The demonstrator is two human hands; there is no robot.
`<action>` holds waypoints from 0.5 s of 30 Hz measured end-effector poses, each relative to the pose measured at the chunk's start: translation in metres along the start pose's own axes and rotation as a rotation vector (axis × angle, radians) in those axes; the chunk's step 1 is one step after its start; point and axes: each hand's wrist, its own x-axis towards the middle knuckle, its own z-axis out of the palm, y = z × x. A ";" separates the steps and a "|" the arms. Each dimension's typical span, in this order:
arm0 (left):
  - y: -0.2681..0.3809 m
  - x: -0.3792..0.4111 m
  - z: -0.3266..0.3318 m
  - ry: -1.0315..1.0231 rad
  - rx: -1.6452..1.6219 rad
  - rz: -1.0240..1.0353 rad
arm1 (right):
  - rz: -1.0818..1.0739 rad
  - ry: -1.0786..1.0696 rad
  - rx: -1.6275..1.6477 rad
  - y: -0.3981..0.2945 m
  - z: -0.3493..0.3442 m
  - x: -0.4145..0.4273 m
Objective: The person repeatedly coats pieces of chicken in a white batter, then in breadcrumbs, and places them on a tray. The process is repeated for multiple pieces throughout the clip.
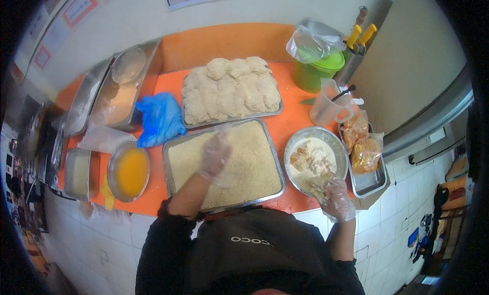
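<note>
My left hand (217, 153), in a clear plastic glove and blurred, is over a metal tray (280, 180) of pale breadcrumbs (248, 153); whether it holds anything is unclear. At the lower right rim of a metal bowl (342, 142), my right hand (336, 199) wears a clear glove smeared with batter, its fingers around something coated. White batter (324, 148) with pieces in it fills part of that bowl. Behind the crumb tray, crumb-coated pieces (233, 89) are heaped on another metal tray (282, 108).
A bowl of yellow-orange liquid (131, 171), a blue plastic bag (160, 119) and metal pans (131, 96) stand left. To the right are a clear measuring jug (326, 104), bagged food (365, 153) on a tray, a green tub (311, 77) and yellow-handled knives (353, 36).
</note>
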 end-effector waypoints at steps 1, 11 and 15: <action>0.014 0.005 -0.023 -0.214 0.302 -0.146 | -0.008 -0.033 -0.045 -0.014 -0.013 0.007; 0.006 -0.003 -0.066 -0.724 0.663 -0.409 | -0.057 0.058 -0.034 0.012 0.006 -0.006; 0.020 -0.003 -0.079 -0.582 0.522 -0.400 | 0.239 0.067 0.338 -0.004 0.002 0.002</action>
